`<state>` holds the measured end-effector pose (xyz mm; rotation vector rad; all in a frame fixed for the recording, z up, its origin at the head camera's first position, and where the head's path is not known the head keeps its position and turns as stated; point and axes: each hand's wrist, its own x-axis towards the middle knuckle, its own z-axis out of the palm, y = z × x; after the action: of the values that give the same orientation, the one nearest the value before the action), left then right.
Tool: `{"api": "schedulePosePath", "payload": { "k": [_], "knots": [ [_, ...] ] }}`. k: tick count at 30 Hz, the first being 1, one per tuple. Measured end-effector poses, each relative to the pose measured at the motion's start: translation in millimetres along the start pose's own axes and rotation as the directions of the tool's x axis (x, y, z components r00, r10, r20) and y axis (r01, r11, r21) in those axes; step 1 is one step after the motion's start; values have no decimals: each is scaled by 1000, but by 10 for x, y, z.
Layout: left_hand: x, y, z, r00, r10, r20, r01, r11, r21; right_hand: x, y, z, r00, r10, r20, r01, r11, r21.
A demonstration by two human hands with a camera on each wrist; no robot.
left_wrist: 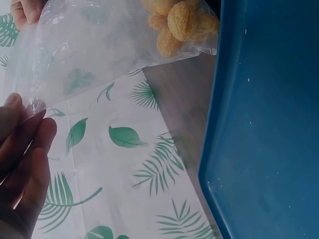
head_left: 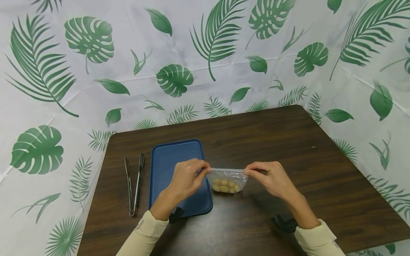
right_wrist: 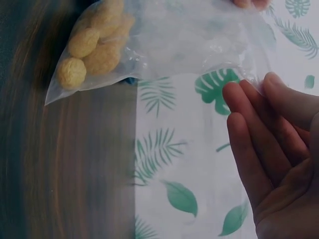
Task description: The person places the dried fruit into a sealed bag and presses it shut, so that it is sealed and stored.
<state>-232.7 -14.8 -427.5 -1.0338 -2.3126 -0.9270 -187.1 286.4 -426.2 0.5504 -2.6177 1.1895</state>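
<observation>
A clear plastic zip bag (head_left: 226, 175) hangs between both hands, its top edge pulled straight. Several round, wrinkled, golden-brown pieces (right_wrist: 102, 45) lie together at the bottom of the bag. My left hand (head_left: 189, 177) pinches one top corner between thumb and fingers, above the right edge of a blue tray (head_left: 179, 151). The opposite corner is pinched by my right hand (head_left: 272, 177), over the bare wood. In the right wrist view the other fingers (right_wrist: 249, 149) of that hand stretch out below the pinch.
Metal tongs (head_left: 137, 188) lie on the dark wooden table (head_left: 256, 138), left of the tray. Small pale crumbs dot the tray in the left wrist view. A leaf-patterned cloth (head_left: 134, 81) hangs behind the table and at its sides.
</observation>
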Motion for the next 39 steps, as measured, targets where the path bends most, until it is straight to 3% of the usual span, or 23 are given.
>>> {"api": "schedulePosePath", "payload": {
  "k": [10,15,19,22,26,33,39],
  "knots": [
    [-20,38,-58,999,-20,26,21,999,-39,-65,-53,-60,1000,18,-13,-18,1000,-15],
    [-67,97,-120,996,-32,78,42,991,-130,-133,-144,-110,998,28,55,-31,998,58],
    [-27,123,-162,983,-57,174,90,978,-186,-52,-160,-179,991,52,125,-64,994,91],
    [67,41,-92,957,-102,272,144,980,-137,110,-17,-158,979,111,172,-121,991,49],
    [211,-214,136,917,-162,365,159,986,38,380,290,9,947,204,246,-200,979,-43],
    [391,-613,528,821,-282,496,174,952,254,778,684,274,898,302,321,-225,940,-256],
    [427,-761,669,751,-346,562,175,926,335,898,847,444,856,381,349,-266,904,-335]
  ]
}}
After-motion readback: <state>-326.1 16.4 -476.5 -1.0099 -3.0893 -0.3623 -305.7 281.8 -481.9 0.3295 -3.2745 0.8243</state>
